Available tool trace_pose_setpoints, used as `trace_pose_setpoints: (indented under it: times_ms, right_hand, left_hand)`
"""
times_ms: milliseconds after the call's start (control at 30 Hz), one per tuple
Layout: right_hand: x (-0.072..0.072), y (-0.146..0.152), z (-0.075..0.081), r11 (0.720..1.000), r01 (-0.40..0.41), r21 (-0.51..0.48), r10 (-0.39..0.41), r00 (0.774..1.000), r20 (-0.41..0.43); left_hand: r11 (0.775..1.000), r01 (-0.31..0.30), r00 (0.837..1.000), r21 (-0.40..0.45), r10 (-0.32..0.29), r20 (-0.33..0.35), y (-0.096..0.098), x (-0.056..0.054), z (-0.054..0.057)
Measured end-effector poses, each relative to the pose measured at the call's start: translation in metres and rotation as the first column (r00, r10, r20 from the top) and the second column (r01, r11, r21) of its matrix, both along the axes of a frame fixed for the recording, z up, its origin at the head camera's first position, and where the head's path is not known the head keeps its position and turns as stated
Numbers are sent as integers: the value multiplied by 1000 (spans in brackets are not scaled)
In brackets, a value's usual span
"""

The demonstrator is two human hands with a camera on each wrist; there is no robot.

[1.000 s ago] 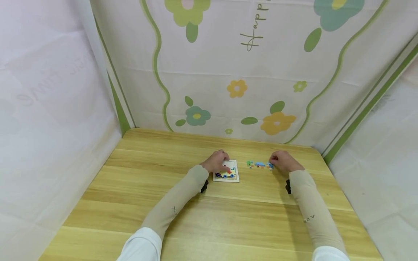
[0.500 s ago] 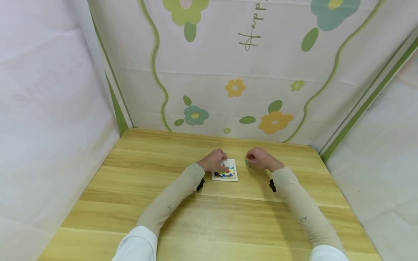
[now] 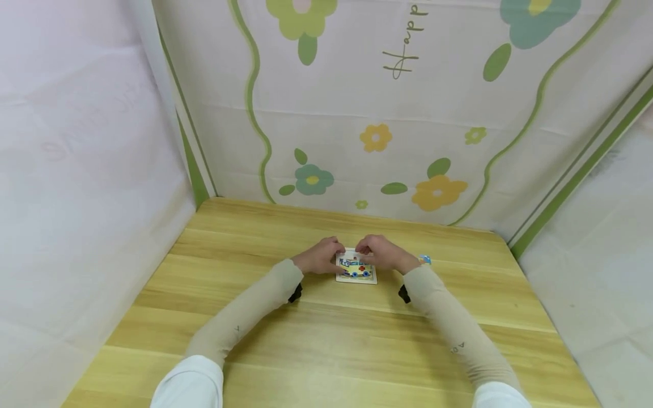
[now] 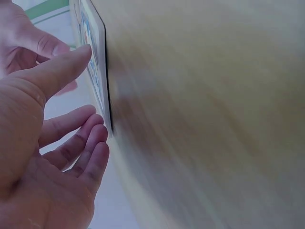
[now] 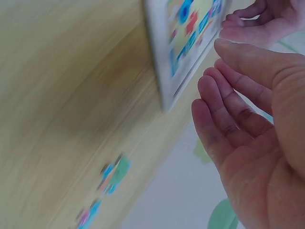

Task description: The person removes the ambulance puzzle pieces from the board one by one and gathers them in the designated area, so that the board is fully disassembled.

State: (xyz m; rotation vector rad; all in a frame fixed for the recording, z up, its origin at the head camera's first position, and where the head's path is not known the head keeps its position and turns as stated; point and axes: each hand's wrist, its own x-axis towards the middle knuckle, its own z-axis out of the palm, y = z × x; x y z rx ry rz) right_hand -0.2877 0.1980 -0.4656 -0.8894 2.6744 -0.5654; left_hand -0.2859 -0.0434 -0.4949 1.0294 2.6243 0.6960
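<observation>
A small flat puzzle board with a white border lies on the table, showing a yellow ambulance with a red cross. My left hand is at its left edge; in the left wrist view the thumb reaches over the board's face and the loosely bent fingers sit by its edge. My right hand is at the board's upper right, thumb and fingertips close together by the border. Whether a small piece is between them I cannot tell.
A blue puzzle piece lies on the table right of the board. The right wrist view shows a green and blue piece and a blue and pink piece. A flower-printed cloth stands behind the table.
My right hand has moved left from the loose pieces to the board's upper right. My left hand has drawn slightly left, uncovering more of the ambulance picture.
</observation>
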Motion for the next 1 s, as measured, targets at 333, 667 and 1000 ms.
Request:
trace_pose_setpoints:
  times_ms: [333, 667, 1000]
  right_hand:
    - [8, -23, 4, 998, -52, -44, 54, 997, 54]
    - [11, -26, -6, 998, -56, -4, 56, 997, 46]
    - [16, -24, -10, 994, -99, 38, 101, 994, -33]
  left_hand:
    - [997, 18, 999, 70, -20, 27, -8, 5, 6]
    - [998, 12, 999, 66, -15, 43, -6, 12, 3]
    - [998, -14, 998, 64, 10, 55, -2, 14, 3]
